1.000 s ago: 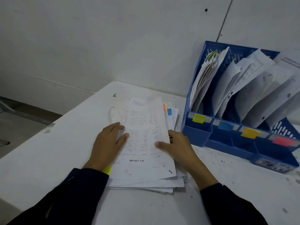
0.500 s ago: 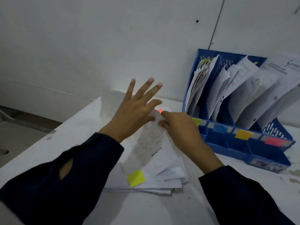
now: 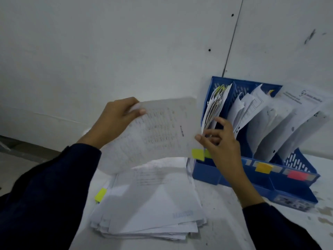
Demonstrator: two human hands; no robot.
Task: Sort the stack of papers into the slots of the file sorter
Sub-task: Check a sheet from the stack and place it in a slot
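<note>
- Printed white paper sheet [image 3: 158, 134] with a yellow sticky tab [image 3: 197, 153] at its lower corner: held in the air between both hands, tilted, print facing the camera, blurred.
- Left hand [image 3: 115, 121]: grips the sheet's upper far corner, thumb on the printed face, fingers curled behind.
- Right hand [image 3: 219, 147]: pinches the sheet's edge near the tabbed corner with thumb and forefinger; other fingers spread, touching the papers in the slot just beyond.
- Blue plastic file sorter [image 3: 252, 179]: directly beyond and right of the right hand, against the white wall; slots hold leaning white papers; yellow, orange and pink labels along its front.
- Loose stack of white papers [image 3: 149, 204]: flat on the white table [image 3: 225, 230], below both hands, a yellow tab [image 3: 100, 194] protruding on the left-hand side.
- Dark blue sleeves [image 3: 45, 195]: cover both forearms.
</note>
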